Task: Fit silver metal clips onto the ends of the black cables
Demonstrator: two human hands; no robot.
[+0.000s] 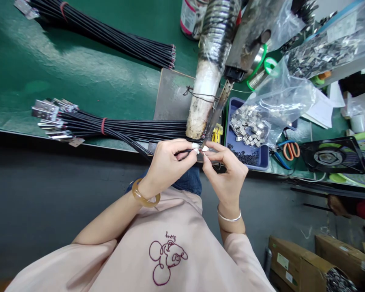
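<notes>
My left hand (166, 164) pinches the end of a thin black cable (185, 151) between thumb and fingers. My right hand (226, 170) holds a small metal terminal (205, 149) against that cable end. Both meet under the tip of a soldering iron (217, 111) that slants down from a mount above. A bundle of black cables (124, 129) with a red band and metal plates at its left end lies on the green bench (79, 73) just left of my hands.
A blue tray (263, 160) holds metal clips and small black parts, with a plastic bag (280, 101) over it. A second cable bundle (115, 38) lies at the back. Scissors (287, 151) and a fan (331, 156) sit at right. Cardboard boxes (295, 263) stand below.
</notes>
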